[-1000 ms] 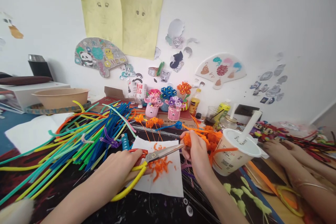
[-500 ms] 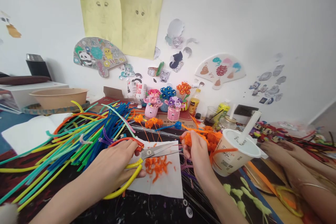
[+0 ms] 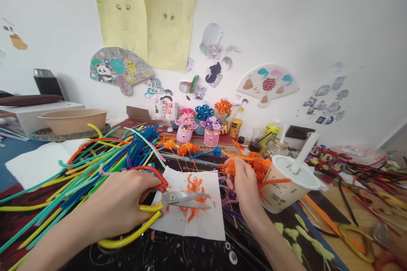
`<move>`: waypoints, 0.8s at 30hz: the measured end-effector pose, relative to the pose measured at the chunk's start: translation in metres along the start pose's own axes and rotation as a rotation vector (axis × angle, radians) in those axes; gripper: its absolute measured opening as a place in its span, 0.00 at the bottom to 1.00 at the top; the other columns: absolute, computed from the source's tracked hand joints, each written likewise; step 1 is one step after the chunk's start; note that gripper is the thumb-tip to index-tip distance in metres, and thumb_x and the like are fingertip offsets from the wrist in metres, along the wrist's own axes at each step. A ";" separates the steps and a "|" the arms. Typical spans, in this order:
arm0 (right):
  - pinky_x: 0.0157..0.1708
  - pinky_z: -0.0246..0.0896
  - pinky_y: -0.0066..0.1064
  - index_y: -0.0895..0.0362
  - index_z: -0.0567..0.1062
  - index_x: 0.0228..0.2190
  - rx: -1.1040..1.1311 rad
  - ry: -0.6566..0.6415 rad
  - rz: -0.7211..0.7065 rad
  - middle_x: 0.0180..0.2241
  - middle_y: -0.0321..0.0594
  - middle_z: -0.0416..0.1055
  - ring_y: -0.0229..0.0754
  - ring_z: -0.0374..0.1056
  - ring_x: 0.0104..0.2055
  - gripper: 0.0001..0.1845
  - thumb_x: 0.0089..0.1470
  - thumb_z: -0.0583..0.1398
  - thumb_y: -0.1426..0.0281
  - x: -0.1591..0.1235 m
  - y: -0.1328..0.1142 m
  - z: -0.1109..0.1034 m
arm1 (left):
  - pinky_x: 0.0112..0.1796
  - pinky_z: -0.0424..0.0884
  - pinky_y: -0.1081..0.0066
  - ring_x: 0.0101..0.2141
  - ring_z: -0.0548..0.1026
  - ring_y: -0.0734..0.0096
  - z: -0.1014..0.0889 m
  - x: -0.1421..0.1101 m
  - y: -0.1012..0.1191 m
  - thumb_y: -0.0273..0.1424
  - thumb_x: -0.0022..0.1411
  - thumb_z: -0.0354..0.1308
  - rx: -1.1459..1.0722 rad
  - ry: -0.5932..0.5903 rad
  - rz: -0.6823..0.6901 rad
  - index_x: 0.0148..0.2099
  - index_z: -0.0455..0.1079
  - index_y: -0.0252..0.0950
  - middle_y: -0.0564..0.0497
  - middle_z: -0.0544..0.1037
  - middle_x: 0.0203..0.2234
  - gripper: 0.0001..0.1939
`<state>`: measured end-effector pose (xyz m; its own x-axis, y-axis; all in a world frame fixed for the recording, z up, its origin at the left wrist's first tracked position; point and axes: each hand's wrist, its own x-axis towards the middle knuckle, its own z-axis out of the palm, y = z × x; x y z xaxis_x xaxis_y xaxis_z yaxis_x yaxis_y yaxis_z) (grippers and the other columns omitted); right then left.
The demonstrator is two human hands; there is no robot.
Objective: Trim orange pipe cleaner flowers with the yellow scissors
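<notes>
My left hand [image 3: 127, 197] is wrapped round the handles of a pair of scissors [image 3: 184, 197], one red loop and one yellow. The blades lie slightly apart over a white paper sheet [image 3: 208, 228] strewn with orange fuzzy clippings [image 3: 194, 184]. Right of the sheet, my right hand [image 3: 243, 182] pinches an orange pipe cleaner flower [image 3: 228, 167], partly hidden by the fingers. More orange pipe cleaner pieces [image 3: 260, 169] sit just behind that hand. Several finished orange flowers [image 3: 186, 149] on thin stems lie beyond the sheet.
Bundled coloured pipe cleaners [image 3: 127, 159] spread across the left. A lidded cup [image 3: 280, 186] with a straw stands close to my right hand. Small flower pots [image 3: 211, 137] and a yellow bottle [image 3: 237, 123] line the back. Another pair of scissors [image 3: 359, 241] lies far right.
The scissors moved left and down, away from the orange flower, and their blades spread a little. My right hand shifted slightly right. Another person's hands at the right have left the view.
</notes>
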<state>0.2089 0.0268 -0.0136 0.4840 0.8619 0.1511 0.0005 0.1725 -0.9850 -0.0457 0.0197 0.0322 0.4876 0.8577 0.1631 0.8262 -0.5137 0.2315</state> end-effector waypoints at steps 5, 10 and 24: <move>0.13 0.43 0.25 0.56 0.69 0.23 0.012 -0.013 -0.006 0.12 0.27 0.55 0.33 0.51 0.12 0.14 0.52 0.55 0.60 0.000 0.002 0.000 | 0.24 0.56 0.74 0.25 0.73 0.67 0.001 0.002 0.002 0.49 0.52 0.59 0.013 -0.011 -0.058 0.38 0.75 0.44 0.53 0.77 0.25 0.17; 0.12 0.41 0.23 0.57 0.70 0.25 0.057 -0.061 0.035 0.14 0.29 0.60 0.31 0.51 0.12 0.14 0.52 0.54 0.60 -0.001 0.006 0.002 | 0.23 0.54 0.74 0.20 0.66 0.72 0.008 0.006 0.004 0.51 0.58 0.53 0.029 0.069 -0.011 0.33 0.72 0.38 0.55 0.70 0.19 0.21; 0.12 0.40 0.22 0.58 0.69 0.24 0.198 -0.117 0.046 0.17 0.30 0.62 0.28 0.49 0.12 0.17 0.51 0.57 0.56 -0.006 -0.005 0.003 | 0.23 0.53 0.76 0.19 0.62 0.75 0.017 0.008 0.003 0.45 0.59 0.54 0.020 0.073 0.046 0.31 0.71 0.38 0.55 0.68 0.20 0.17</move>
<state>0.2034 0.0223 -0.0091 0.3744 0.9187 0.1262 -0.1964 0.2116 -0.9574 -0.0341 0.0250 0.0179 0.5037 0.8291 0.2425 0.8093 -0.5511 0.2032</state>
